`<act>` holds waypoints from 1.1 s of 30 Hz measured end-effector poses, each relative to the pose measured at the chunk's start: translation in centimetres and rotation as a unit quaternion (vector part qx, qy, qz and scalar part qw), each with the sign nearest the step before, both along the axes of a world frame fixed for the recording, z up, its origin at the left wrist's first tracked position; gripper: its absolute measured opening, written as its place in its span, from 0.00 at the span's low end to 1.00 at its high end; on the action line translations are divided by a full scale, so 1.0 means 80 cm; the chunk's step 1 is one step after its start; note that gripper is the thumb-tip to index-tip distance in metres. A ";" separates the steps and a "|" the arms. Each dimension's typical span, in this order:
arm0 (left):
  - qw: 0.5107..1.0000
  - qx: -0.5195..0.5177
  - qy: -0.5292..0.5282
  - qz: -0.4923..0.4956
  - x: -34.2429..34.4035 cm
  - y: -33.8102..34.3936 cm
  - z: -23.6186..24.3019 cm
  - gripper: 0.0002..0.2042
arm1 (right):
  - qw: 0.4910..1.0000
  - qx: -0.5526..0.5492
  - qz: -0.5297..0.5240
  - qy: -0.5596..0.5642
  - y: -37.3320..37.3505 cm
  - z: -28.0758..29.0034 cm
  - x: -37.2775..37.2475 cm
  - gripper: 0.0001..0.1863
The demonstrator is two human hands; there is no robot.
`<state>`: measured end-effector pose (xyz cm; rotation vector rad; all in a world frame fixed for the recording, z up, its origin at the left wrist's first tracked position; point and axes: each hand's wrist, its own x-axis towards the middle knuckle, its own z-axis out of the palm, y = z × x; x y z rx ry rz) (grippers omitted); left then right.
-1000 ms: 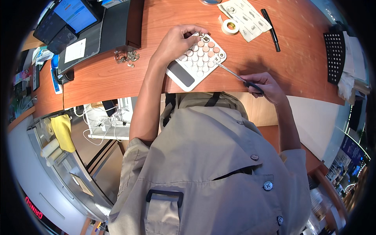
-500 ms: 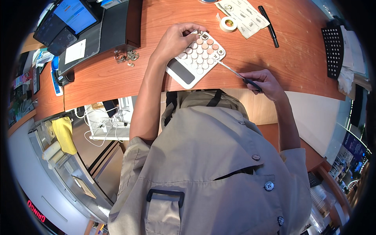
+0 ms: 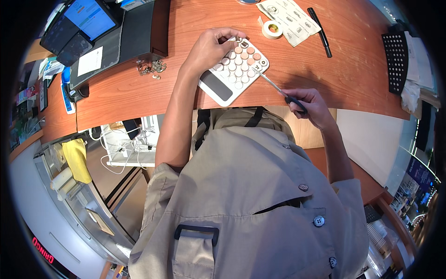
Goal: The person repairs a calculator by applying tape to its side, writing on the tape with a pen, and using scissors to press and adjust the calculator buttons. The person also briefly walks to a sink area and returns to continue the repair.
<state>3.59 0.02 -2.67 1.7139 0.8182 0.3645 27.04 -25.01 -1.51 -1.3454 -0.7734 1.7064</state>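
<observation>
A white calculator (image 3: 236,95) with round white and peach keys and a dark display lies at an angle near the desk's front edge. My left hand (image 3: 211,51) grips its far left side, with fingers curled over the top edge; the thumb and part of the keys there are hard to make out. In my right hand (image 3: 310,106) is a pair of slim scissors (image 3: 272,83) with silver blades and a black handle. Their blades are together, and the tip rests at the keys along the calculator's right side.
Beyond the calculator lie a tape roll (image 3: 272,29), a printed paper sheet (image 3: 295,23) and a black pen (image 3: 319,32). Small metal bits (image 3: 155,67) sit left of my forearm, beside a black stand (image 3: 139,32) with a lit screen (image 3: 88,21). A perforated black holder (image 3: 395,60) stands far right.
The scissors' tip has shifted slightly left across the keys, and my right hand has moved a little left and farther away. My left hand stays at the calculator.
</observation>
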 end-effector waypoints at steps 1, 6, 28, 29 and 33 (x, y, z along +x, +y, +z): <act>1.000 0.002 0.000 0.000 0.000 0.000 0.001 0.13 | 1.000 -0.003 -0.012 0.004 -0.003 -0.001 -0.005 0.20; 1.000 -0.007 -0.005 0.001 0.000 0.000 0.000 0.13 | 0.998 -0.023 -0.057 0.021 -0.015 -0.006 -0.026 0.23; 0.997 -0.013 -0.048 0.059 -0.009 -0.015 -0.002 0.13 | 0.988 -0.057 -0.141 0.025 -0.030 0.018 -0.080 0.21; 0.996 -0.016 -0.052 0.076 -0.012 -0.018 -0.003 0.13 | 0.988 -0.056 -0.138 0.027 -0.030 0.018 -0.080 0.20; 0.987 0.006 -0.048 0.153 -0.022 -0.030 -0.009 0.12 | 0.991 -0.046 -0.127 -0.006 -0.031 0.016 -0.081 0.20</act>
